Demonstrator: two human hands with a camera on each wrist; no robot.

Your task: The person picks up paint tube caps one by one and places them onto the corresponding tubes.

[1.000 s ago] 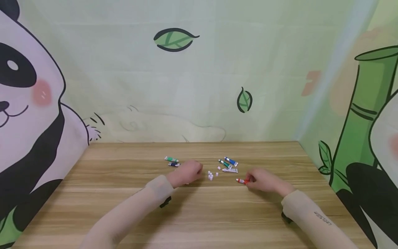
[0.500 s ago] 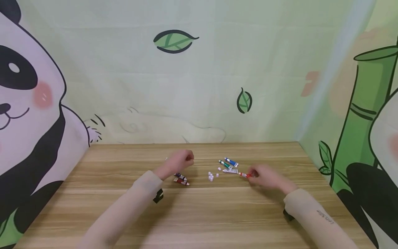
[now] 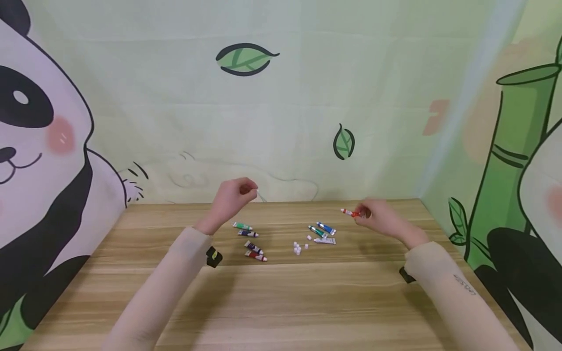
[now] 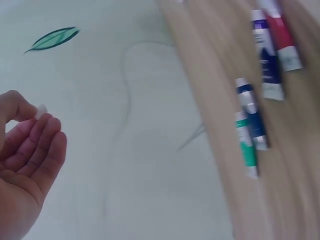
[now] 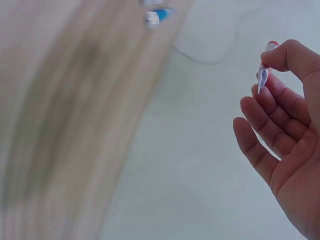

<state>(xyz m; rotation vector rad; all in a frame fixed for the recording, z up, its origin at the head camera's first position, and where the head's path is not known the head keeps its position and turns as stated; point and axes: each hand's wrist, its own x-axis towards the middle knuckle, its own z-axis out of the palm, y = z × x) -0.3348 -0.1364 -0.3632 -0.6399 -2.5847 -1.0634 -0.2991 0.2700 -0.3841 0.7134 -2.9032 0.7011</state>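
My left hand (image 3: 230, 201), raised above the back of the table, pinches a small white cap (image 4: 41, 111) between thumb and fingertips. On the right, my right hand (image 3: 381, 218) holds a red-and-white paint tube (image 3: 349, 212) in the air, its nozzle end pointing left. Below the left hand lie a green paint tube (image 3: 243, 226), a navy one (image 3: 248, 234), a purple one (image 3: 253, 247) and a dark red one (image 3: 256, 256). Small white caps (image 3: 297, 247) sit loosely clustered mid-table. Next to them are blue (image 3: 326, 228), dark green (image 3: 318, 231) and silvery-white (image 3: 325, 241) tubes.
The wooden table (image 3: 281, 302) ends at the back against a pale green cloth backdrop (image 3: 281, 122) printed with pandas, leaves and bamboo. Black wrist straps (image 3: 214, 257) show below the sleeves.
My left hand has risen up and left from over the table, uncovering the left-hand tubes. My right hand has lifted the red tube off the tabletop area.
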